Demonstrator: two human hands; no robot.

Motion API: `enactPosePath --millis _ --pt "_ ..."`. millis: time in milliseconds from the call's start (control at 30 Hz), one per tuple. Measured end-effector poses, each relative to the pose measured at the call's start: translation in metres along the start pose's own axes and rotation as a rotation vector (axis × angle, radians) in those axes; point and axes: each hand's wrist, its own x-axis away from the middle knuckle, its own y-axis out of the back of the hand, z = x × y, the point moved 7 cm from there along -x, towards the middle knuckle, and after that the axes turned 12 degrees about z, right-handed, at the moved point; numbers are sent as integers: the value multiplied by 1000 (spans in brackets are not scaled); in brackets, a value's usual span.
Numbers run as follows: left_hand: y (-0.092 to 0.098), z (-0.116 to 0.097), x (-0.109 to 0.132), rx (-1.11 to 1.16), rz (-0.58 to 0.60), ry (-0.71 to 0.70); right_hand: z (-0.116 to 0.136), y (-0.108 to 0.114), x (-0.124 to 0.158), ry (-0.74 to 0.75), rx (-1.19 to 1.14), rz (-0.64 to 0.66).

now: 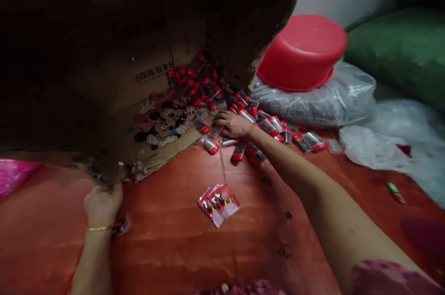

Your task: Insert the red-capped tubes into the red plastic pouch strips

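A large cardboard box (156,86) lies tipped on its side, its torn opening facing the reddish table (167,221). My left hand (104,202) is closed around the box's lower front edge; a yellow bangle circles the wrist. My right hand (232,123) reaches to the box's mouth, palm down over small clear containers with red caps (210,145). Its fingers are curled among them, and whether they grip one is hidden. More such containers are heaped inside the box and spill out to the right. Red cartoon-print packets (219,202) lie in front on the table.
A red plastic basin (306,51) rests upside down on a filled clear plastic bag (313,100) at the right. Crumpled clear plastic (375,149) and a small green-ended item (395,192) lie farther right. Something pink (15,174) shows at the left edge.
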Motion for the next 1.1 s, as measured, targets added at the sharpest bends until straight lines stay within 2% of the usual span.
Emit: enactPosePath --millis 67,100,167,233,267,333,433,500,533,600,700,800,867,967,1100 --pt "3 -7 16 -120 56 124 4 -5 24 18 7 10" --pt "7 -17 26 -168 32 95 7 -7 34 23 8 18" --pt "20 -43 54 -217 -188 -69 12 -11 55 21 1 22" --pt "17 -74 89 -214 -357 -321 16 -14 72 1 -8 13" --pt "8 -90 108 -184 -397 -454 18 -16 80 -15 -8 6" --pt "-29 -119 137 -197 -292 -631 21 -20 94 -48 -1 -10" --pt "-98 -156 172 -225 -5 -831 29 -25 113 -116 9 -30" --pt "-135 -169 186 -269 166 -916 35 -23 127 -221 11 -90" --pt "-148 -171 189 -297 226 -950 40 -21 134 -284 7 -143" --pt "-160 -166 188 -344 279 -992 55 -14 151 -384 -24 -270" --pt "-156 -149 180 -365 294 -998 97 -10 170 -375 -120 -426" --pt "-149 -136 173 -344 344 -953 142 -13 178 -300 -204 -496" --pt "-146 -134 171 -316 362 -913 163 -17 179 -283 -253 -532" --pt "-145 -137 168 -258 362 -861 175 -20 178 -300 -329 -587" --pt "-143 -139 162 -117 384 -788 176 -21 180 -346 -497 -653"
